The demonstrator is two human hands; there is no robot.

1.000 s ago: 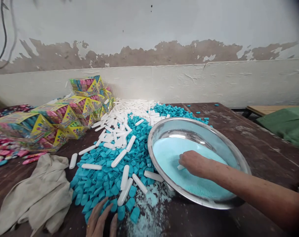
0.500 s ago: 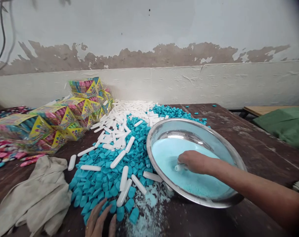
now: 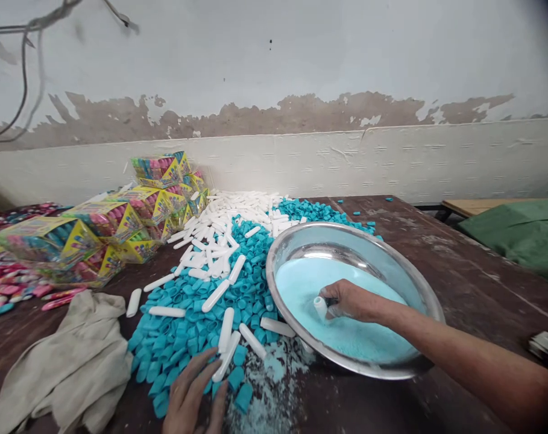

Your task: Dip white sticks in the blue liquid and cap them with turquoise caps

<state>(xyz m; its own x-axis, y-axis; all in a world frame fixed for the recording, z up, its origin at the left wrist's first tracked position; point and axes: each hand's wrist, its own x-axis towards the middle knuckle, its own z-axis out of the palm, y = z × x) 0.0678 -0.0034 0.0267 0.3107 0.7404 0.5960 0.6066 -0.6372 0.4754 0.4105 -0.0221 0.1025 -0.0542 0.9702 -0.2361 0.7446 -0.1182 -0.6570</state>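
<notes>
A tilted steel bowl [image 3: 404, 283] holds pale blue powder [image 3: 301, 283]. Inside it my right hand [image 3: 352, 301] grips a small white tube [image 3: 320, 308], its open end just above the powder. Left of the bowl lies a heap of teal caps [image 3: 196, 337] with loose white tubes [image 3: 226, 328] strewn over it. At the near edge of that heap my left hand [image 3: 195, 395] lies flat, fingers spread over the caps and touching a white tube, holding nothing.
A dark wooden table [image 3: 477, 283] carries spilled blue powder [image 3: 267, 398] in front of the bowl, a crumpled beige cloth [image 3: 70, 355] at left, and stacked yellow packets [image 3: 106, 226] at back left. More white tubes [image 3: 242, 205] pile near the wall. A green cloth [image 3: 522, 232] lies at right.
My right hand has lifted the white tube out of the powder and turned it upright. My left hand has slid forward onto the teal caps.
</notes>
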